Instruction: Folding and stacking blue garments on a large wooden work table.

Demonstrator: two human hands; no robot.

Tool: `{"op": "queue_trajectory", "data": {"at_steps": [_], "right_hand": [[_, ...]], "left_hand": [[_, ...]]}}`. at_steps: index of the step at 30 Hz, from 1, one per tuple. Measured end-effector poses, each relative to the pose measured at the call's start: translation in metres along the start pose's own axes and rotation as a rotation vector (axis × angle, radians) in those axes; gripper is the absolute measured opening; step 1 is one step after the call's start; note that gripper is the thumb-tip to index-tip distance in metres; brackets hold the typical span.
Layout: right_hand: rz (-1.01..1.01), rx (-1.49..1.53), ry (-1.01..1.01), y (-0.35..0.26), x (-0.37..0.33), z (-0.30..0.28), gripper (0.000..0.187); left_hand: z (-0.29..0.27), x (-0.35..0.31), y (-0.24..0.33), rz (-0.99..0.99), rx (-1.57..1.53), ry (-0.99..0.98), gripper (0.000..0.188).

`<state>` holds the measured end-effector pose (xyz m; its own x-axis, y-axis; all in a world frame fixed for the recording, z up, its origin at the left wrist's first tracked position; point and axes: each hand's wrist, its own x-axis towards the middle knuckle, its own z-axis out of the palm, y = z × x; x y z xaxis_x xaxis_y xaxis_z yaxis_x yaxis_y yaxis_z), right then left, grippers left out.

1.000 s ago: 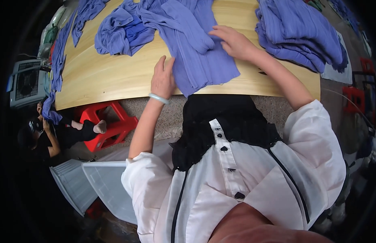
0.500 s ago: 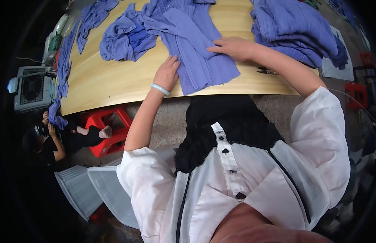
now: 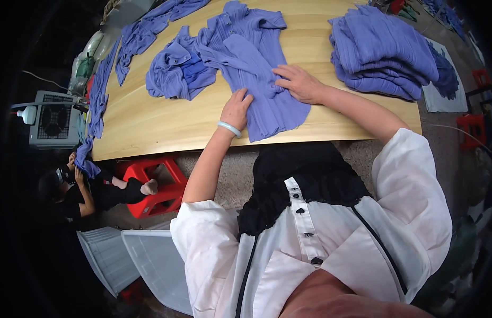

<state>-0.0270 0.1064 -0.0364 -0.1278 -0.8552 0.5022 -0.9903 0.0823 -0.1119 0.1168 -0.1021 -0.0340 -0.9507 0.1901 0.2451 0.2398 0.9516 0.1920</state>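
A blue-purple ribbed button-front shirt [image 3: 264, 69] lies spread on the wooden table, its hem toward me and a sleeve folded across its front. My left hand [image 3: 236, 110], with a pale bangle on its wrist, rests on the shirt's left edge near the hem, thumb apart from the fingers. On the right side my right hand [image 3: 301, 85] lies over the shirt with fingers stretched out, and the cloth is rucked beside its fingertips. Left of the shirt is a crumpled garment [image 3: 177, 71] of the same colour.
A thick pile of folded blue-purple garments [image 3: 381, 50] stands at the right of the table [image 3: 187, 127]. More garments [image 3: 145, 32] hang along the left edge. On the lower left, a person [image 3: 89, 193] handles blue cloth by a red stool [image 3: 156, 185] and grey bins [image 3: 156, 265].
My right hand has drawn inward and the cloth by its fingers has bunched. My left hand stays at the shirt's left edge. The head view has shifted; black snips by my right forearm are now hidden.
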Motion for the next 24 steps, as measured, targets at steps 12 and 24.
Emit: {"op": "queue_trajectory", "data": {"at_steps": [12, 24], "right_hand": [[0.142, 0.45, -0.387, -0.058, -0.032, -0.048, 0.035], [0.447, 1.08, -0.388, -0.064, -0.008, -0.094, 0.029]], "left_hand": [[-0.054, -0.066, 0.05, -0.097, -0.376, -0.288, 0.038], [-0.109, -0.054, 0.061, -0.361, -1.122, -0.305, 0.022]]}}
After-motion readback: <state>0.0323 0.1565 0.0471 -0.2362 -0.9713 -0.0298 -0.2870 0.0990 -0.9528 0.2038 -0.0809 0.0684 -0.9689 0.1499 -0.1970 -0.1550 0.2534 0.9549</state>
